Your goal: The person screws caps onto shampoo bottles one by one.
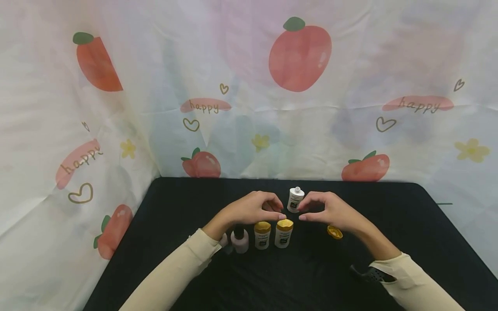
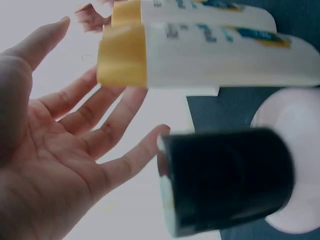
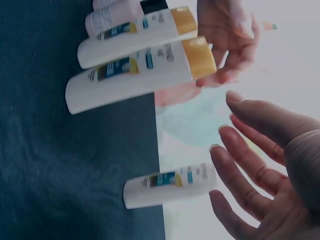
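Note:
My left hand (image 1: 254, 209) hovers over two white bottles with gold caps, the nearer-to-middle bottle (image 1: 283, 236) and its neighbour (image 1: 262, 237). Its fingers are loosely bent and hold nothing; the thumb overlaps the first bottle's cap in the head view. In the left wrist view the palm faces the gold cap (image 2: 122, 60). My right hand (image 1: 330, 210), relaxed and holding nothing, is beside a white bottle without its cap (image 1: 295, 199), which stands farther back with its nozzle bare. Below the right hand, a loose gold cap (image 1: 334, 232) lies on the table.
Left of the gold-capped bottles stands a pale pink bottle with a black cap (image 1: 239, 241); another pink one (image 3: 102, 4) is partly hidden beyond it. The black tabletop (image 1: 311, 276) ends at a printed curtain (image 1: 249, 129). A dark band (image 1: 373, 274) circles the right wrist.

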{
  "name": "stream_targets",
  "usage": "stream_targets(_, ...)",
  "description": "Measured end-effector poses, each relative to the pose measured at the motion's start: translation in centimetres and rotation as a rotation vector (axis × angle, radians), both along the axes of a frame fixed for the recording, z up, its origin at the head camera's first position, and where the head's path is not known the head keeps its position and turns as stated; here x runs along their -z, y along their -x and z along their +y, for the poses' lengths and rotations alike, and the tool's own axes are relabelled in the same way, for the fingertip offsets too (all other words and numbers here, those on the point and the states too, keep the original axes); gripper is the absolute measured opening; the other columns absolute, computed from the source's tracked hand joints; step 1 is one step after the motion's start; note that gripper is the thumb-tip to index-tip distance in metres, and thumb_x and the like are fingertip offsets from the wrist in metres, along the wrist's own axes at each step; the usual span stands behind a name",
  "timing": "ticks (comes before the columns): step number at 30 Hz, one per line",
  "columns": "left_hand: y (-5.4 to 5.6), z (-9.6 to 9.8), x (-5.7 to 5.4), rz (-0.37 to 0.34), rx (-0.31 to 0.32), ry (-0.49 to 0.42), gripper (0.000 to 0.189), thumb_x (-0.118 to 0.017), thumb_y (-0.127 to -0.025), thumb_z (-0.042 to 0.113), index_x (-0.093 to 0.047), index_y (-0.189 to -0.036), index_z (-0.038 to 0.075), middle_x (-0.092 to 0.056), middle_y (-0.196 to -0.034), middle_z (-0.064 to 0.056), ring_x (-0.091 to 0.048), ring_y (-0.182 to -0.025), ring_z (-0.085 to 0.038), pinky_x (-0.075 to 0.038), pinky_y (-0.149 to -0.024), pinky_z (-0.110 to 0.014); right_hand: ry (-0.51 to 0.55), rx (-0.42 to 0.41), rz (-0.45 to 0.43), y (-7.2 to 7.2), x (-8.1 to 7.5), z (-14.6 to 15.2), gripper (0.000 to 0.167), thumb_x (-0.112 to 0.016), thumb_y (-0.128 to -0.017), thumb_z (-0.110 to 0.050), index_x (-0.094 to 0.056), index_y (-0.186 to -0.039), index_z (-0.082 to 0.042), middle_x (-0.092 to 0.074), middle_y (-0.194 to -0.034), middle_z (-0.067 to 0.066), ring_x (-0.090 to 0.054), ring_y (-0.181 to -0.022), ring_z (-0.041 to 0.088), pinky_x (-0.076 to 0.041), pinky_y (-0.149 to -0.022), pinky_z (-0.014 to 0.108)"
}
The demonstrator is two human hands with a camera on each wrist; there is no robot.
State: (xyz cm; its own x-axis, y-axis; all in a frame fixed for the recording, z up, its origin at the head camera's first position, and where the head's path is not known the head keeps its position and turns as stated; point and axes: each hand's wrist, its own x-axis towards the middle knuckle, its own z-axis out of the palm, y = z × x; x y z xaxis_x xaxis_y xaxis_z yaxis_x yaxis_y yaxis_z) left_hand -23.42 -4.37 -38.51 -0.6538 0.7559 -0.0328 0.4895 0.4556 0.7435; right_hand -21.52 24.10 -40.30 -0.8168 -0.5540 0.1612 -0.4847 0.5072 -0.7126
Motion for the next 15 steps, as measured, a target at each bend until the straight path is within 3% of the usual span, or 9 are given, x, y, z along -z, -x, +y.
stream_targets(6,1.2,0.2,-0.4,0.038,0.026,-0.011,0.033,-0.069,-0.098,0.036,-0.067,-0.122,0.015,-0.069,-0.114,0.005,-0.065,-0.100,-0.003,-0.054,-0.087,-0.022,-0.043,0.038,-0.002,0.4,0.7,1.4,0.021,-0.083,-0.086,-0.027,-0.072,-0.104,-0.022,-0.073,-0.103,-0.004,-0.072,-0.096,0.024,-0.059,-0.085,0.044)
stream_targets(11,2.3,0.5,-0.5,0.049,0.006,-0.014,0.032,-0.069,-0.098,0.037,-0.066,-0.121,0.016,-0.069,-0.112,0.007,-0.066,-0.100,-0.005,-0.054,-0.087,-0.023,-0.096,0.048,-0.024,0.6,1.4,2.4,0.025,-0.084,-0.085,-0.027,-0.071,-0.105,-0.020,-0.073,-0.101,-0.006,-0.072,-0.094,0.020,-0.058,-0.085,0.045)
stream_targets(15,3.1,0.7,-0.5,0.057,-0.014,-0.008,0.032,-0.068,-0.098,0.037,-0.066,-0.122,0.016,-0.068,-0.112,0.007,-0.065,-0.102,-0.007,-0.054,-0.087,-0.024,-0.147,0.051,-0.014,0.6,1.8,3.3,0.028,-0.084,-0.085,-0.027,-0.071,-0.107,-0.016,-0.073,-0.102,-0.004,-0.072,-0.095,0.023,-0.059,-0.084,0.043)
